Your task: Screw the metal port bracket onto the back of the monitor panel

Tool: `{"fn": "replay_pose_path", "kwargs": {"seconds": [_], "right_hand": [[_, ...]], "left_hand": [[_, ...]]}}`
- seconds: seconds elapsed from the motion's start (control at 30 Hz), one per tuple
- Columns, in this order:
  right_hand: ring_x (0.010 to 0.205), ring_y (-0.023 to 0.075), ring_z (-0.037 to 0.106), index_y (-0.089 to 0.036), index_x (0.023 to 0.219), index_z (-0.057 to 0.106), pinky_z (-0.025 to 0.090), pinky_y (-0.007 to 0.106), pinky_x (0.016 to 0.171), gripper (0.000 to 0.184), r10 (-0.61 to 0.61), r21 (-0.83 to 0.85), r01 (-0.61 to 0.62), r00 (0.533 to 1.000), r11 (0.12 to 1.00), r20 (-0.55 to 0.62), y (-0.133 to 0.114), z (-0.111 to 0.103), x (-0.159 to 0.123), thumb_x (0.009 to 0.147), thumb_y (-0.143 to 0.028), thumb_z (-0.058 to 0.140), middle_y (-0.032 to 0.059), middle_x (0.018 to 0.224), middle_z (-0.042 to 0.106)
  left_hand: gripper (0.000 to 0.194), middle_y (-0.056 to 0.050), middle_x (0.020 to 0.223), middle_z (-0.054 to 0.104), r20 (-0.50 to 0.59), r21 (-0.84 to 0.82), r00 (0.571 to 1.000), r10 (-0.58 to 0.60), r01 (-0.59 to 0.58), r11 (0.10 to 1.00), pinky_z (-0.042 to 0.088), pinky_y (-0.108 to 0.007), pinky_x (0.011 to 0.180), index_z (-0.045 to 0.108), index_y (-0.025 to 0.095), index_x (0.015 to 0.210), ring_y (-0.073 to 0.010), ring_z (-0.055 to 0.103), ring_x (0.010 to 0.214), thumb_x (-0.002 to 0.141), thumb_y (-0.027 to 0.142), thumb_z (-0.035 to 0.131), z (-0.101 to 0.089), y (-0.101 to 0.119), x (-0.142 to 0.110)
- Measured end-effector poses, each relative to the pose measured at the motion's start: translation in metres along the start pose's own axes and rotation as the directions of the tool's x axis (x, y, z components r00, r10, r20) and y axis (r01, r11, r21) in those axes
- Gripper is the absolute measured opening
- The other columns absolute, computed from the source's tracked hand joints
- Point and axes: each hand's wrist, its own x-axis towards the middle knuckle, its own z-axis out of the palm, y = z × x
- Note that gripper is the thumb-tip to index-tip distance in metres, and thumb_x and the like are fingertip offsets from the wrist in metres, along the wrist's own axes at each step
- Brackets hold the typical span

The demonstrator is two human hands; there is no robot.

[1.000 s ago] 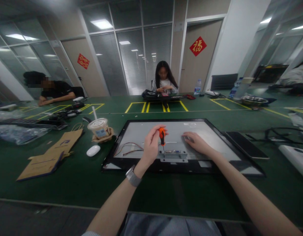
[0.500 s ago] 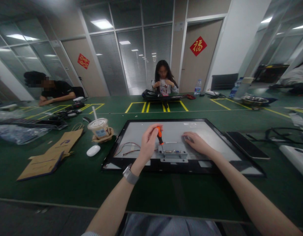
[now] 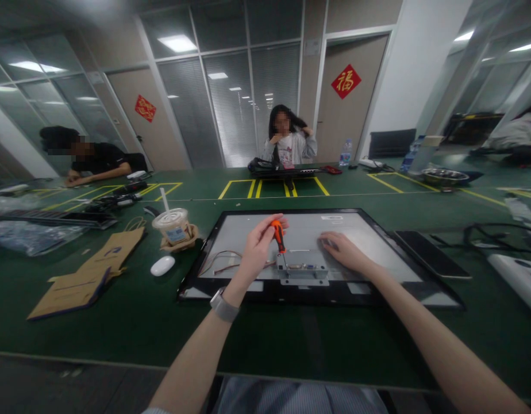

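Observation:
My left hand [image 3: 257,244] is closed on the orange-and-black handle of a screwdriver [image 3: 278,234]. Its thin shaft points down to the left end of a metal bracket [image 3: 306,271] with connector ports, but whether the tip sits in a screw is too small to tell. The bracket is on the grey back of a flat display panel [image 3: 235,230] with a black frame. My right hand [image 3: 341,250] rests palm down on the panel, right of the bracket, fingers spread and holding nothing. Thin loose cables [image 3: 224,261] lie on the panel left of the bracket.
Left of the panel are a lidded drink cup [image 3: 173,225] with a straw, a white mouse [image 3: 162,265] and a brown paper bag [image 3: 88,270]. A dark phone-like slab [image 3: 431,253] and black cables [image 3: 502,236] lie to the right. People sit across the green table [image 3: 265,339].
My left hand and wrist have shifted slightly left, and the screwdriver handle leans a little more left. My right hand stays put. The person opposite has raised a hand to their hair.

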Motion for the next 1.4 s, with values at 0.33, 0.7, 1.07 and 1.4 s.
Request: {"fn": "replay_pose_path", "kwargs": {"seconds": [0.33, 0.7, 1.07, 1.4], "right_hand": [[0.119, 0.0302, 0.064, -0.024, 0.113, 0.071, 0.046, 0.054, 0.107, 0.029, -0.010, 0.013, 0.010, 1.000, 1.000, -0.009, 0.001, 0.001, 0.000, 0.091, -0.020, 0.053, 0.0117, 0.124, 0.072], [0.119, 0.0303, 0.064, -0.023, 0.114, 0.071, 0.046, 0.054, 0.108, 0.029, 0.007, -0.007, -0.007, 1.000, 1.000, -0.006, 0.000, 0.001, -0.001, 0.091, -0.020, 0.053, 0.0124, 0.124, 0.072], [0.120, 0.0300, 0.063, -0.022, 0.115, 0.071, 0.047, 0.052, 0.108, 0.029, 0.007, -0.019, -0.008, 1.000, 1.000, -0.015, 0.005, 0.004, -0.001, 0.092, -0.022, 0.052, 0.0121, 0.126, 0.071], [0.120, 0.0307, 0.063, -0.025, 0.115, 0.071, 0.046, 0.053, 0.108, 0.029, 0.012, 0.004, -0.012, 1.000, 1.000, -0.004, -0.001, -0.001, -0.001, 0.092, -0.021, 0.053, 0.0113, 0.126, 0.071]], "left_hand": [[0.017, -0.007, 0.102, 0.064, -0.089, 0.330, 0.976, 0.201, -0.161, 0.930, 0.054, -0.030, 0.085, 0.076, 0.020, 0.098, -0.0173, 0.063, 0.092, 0.089, 0.032, 0.067, 0.005, 0.008, -0.006], [0.013, -0.002, 0.086, 0.059, -0.118, 0.343, 0.967, 0.226, -0.174, 0.923, 0.053, -0.026, 0.074, 0.077, 0.020, 0.093, -0.0137, 0.059, 0.077, 0.084, 0.029, 0.074, 0.006, 0.007, -0.006], [0.022, -0.005, 0.094, 0.067, -0.074, 0.316, 0.979, 0.188, -0.155, 0.936, 0.052, -0.029, 0.080, 0.073, 0.020, 0.109, -0.0166, 0.064, 0.085, 0.094, 0.031, 0.062, 0.008, 0.007, -0.010], [0.031, -0.009, 0.112, 0.066, -0.031, 0.253, 0.984, 0.173, -0.159, 0.954, 0.052, -0.032, 0.084, 0.071, 0.021, 0.119, -0.0184, 0.066, 0.095, 0.102, 0.029, 0.046, 0.010, 0.011, -0.013]]}}
